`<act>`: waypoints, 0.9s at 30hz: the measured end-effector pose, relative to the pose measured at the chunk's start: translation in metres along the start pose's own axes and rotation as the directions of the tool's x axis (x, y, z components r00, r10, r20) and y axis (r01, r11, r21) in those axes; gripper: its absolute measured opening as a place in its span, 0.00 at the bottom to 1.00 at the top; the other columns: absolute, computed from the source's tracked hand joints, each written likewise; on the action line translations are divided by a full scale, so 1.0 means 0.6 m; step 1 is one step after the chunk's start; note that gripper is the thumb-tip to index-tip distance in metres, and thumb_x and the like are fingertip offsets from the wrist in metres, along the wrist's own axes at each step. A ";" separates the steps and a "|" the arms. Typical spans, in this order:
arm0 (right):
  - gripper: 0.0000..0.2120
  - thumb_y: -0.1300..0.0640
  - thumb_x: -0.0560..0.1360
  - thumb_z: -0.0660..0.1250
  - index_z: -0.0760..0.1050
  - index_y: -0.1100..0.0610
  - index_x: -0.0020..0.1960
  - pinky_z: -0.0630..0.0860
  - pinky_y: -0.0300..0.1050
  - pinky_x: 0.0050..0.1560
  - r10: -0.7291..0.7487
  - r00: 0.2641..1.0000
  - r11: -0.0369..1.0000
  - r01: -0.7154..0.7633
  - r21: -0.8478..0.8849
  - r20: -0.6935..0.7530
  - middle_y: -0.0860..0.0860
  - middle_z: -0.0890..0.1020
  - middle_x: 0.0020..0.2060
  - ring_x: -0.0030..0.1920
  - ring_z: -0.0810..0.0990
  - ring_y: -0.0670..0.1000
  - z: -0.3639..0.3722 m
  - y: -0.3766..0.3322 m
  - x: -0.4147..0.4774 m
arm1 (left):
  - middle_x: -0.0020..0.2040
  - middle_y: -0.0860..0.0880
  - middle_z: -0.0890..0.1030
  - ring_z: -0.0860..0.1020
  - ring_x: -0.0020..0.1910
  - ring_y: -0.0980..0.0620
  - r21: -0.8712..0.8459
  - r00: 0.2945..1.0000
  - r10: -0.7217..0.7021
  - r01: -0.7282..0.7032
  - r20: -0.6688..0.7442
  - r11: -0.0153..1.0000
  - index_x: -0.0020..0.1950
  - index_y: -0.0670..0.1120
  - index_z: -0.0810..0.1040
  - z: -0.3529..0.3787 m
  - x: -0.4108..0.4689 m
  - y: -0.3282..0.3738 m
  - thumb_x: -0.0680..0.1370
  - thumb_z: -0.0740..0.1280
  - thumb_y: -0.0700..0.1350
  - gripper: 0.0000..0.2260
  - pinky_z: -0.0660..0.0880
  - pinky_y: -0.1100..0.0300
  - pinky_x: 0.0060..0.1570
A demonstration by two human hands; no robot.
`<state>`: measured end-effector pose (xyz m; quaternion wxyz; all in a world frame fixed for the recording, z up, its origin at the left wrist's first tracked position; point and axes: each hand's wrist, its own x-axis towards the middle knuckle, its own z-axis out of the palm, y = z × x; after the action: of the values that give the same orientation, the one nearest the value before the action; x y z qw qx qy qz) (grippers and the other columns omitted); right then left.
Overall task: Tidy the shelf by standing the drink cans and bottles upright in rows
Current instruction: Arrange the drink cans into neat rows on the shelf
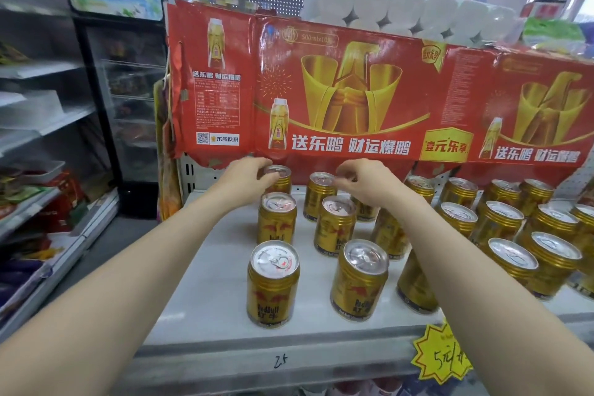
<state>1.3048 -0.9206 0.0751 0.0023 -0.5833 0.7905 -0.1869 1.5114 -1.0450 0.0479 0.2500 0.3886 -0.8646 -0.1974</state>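
Gold drink cans stand upright in rows on the white shelf (225, 299). My left hand (246, 178) grips the top of the back-left can (283, 180), fingers curled over its rim. My right hand (366, 180) has its fingers curled beside the top of the back can (318, 194) in the second row; a further can under the palm is mostly hidden, so what it holds is unclear. Closer to me stand a middle-left can (277, 219), a front-left can (273, 283), a middle can (336, 225) and a front can (359, 280).
Several more gold cans (514, 235) fill the shelf's right side. A red cardboard drink box (353, 90) forms the back wall. A yellow price tag (442, 354) hangs on the shelf's front edge. A drinks fridge (128, 90) stands to the left.
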 end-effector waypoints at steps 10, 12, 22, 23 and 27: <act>0.26 0.51 0.76 0.70 0.70 0.54 0.72 0.76 0.49 0.58 -0.041 0.971 0.996 0.058 -0.068 0.235 0.54 0.79 0.63 0.59 0.78 0.56 0.020 -0.002 0.086 | 0.59 0.48 0.80 0.77 0.59 0.47 -0.020 0.985 -0.095 0.099 0.141 0.995 0.65 0.45 0.76 0.031 0.071 0.002 0.76 0.72 0.48 0.19 0.70 0.58 0.55; 0.25 0.51 0.76 0.71 0.72 0.55 0.71 0.75 0.49 0.57 -0.046 0.974 0.994 0.067 -0.091 0.221 0.54 0.80 0.62 0.59 0.78 0.57 0.023 -0.002 0.095 | 0.49 0.50 0.81 0.78 0.52 0.48 0.002 0.988 -0.087 0.087 0.127 0.996 0.53 0.44 0.79 0.028 0.074 -0.009 0.74 0.74 0.51 0.14 0.70 0.58 0.45; 0.17 0.45 0.74 0.72 0.79 0.58 0.52 0.69 0.45 0.41 0.013 0.990 0.993 0.004 -0.116 0.141 0.53 0.80 0.44 0.44 0.78 0.55 0.037 -0.005 0.112 | 0.65 0.45 0.78 0.74 0.64 0.44 0.044 0.983 -0.142 0.138 0.112 0.990 0.71 0.43 0.73 0.016 0.057 -0.020 0.74 0.74 0.53 0.28 0.70 0.55 0.59; 0.17 0.45 0.74 0.72 0.79 0.58 0.52 0.69 0.45 0.41 0.017 0.990 0.993 0.000 -0.117 0.143 0.53 0.80 0.44 0.45 0.78 0.55 0.037 -0.005 0.111 | 0.64 0.45 0.78 0.75 0.64 0.44 0.041 0.985 -0.142 0.138 0.100 0.990 0.71 0.44 0.73 0.016 0.056 -0.019 0.74 0.74 0.53 0.28 0.70 0.57 0.57; 0.17 0.45 0.74 0.72 0.79 0.58 0.54 0.71 0.45 0.42 0.024 0.991 0.995 -0.010 -0.103 0.130 0.55 0.82 0.48 0.47 0.79 0.57 0.040 -0.006 0.110 | 0.59 0.44 0.80 0.77 0.59 0.44 0.030 0.987 -0.150 0.148 0.058 0.988 0.64 0.42 0.77 0.023 0.052 -0.012 0.76 0.72 0.50 0.20 0.66 0.60 0.48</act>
<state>1.2924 -0.9896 0.0678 0.0258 -0.5869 0.8021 -0.1074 1.4896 -1.0715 0.0416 0.2034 0.4493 -0.8427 -0.2160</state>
